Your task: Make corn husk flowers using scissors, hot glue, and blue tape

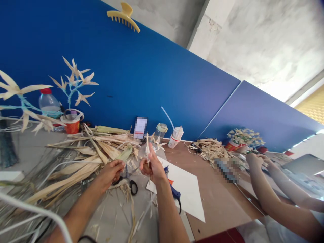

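Note:
My left hand (111,173) is closed in a pinch, with a pale green piece of corn husk (125,153) sticking out past its fingertips. Beside it, my right hand (154,167) grips a narrow pale strip (147,138) that stands nearly upright, its lower end showing under the fingers. Black-handled scissors (133,187) lie on the table between my wrists. To the right of my right forearm, a blue glue gun (175,192) with an orange part rests on a white sheet (189,192). Pale husk petals (159,144) show just behind my right fingertips.
Dry corn husks (76,168) are heaped on the left. Along the blue partition (152,74) stand a red pot (72,126) with husk flowers, a phone (140,127), a clear jar (161,130) and a paper cup (174,139). A co-worker's hands (255,160) are at the right.

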Tool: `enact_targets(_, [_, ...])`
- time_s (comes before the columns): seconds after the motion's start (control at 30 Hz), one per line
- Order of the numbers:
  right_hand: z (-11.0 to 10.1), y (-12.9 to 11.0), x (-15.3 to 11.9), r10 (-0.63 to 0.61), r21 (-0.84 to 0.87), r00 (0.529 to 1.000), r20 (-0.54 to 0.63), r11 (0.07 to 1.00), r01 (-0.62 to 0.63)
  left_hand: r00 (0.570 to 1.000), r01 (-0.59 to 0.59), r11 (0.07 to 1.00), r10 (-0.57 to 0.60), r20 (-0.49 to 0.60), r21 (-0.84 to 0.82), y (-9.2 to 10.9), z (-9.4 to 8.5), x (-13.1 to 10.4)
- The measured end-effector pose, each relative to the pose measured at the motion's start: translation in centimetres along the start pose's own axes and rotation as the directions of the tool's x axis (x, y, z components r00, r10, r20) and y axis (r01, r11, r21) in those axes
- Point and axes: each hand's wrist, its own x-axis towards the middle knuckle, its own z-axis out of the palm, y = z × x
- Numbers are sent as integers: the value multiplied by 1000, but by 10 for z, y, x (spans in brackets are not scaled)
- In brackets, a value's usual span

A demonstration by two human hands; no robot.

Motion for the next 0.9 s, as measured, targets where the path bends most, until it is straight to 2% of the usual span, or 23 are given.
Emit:
enact_targets(0.07, [0,3,1,51,-174,998,-21,983,-54,1000,-2,1000,2,-6,1,0,0,0])
enact_targets(0.13, [1,8,4,45,-332,997,-68,941,-65,1000,0,1000,0,-8,2,1,0,-1])
enact_targets(0.27, [5,21,8,-73,-466,995,-72,884,31,1000,-2,1000,2,4,-8,2,1,-2])
enact_targets(0.37, [9,27,9,-105,-570,993,-51,820,57,1000,-16,1000,16,5,-19,3,2,-2])
enact_targets(0.53, [24,31,6,-80,-628,996,-31,777,43,999,-30,1000,30,24,-9,0,1,-2])
enact_targets(0.7, [32,33,1,-101,-607,995,-24,792,65,999,-36,999,36,32,-14,-5,0,1])
enact_targets(0.9, [30,37,4,-257,-758,966,-6,631,163,998,-53,999,52,39,12,-3,3,-1])
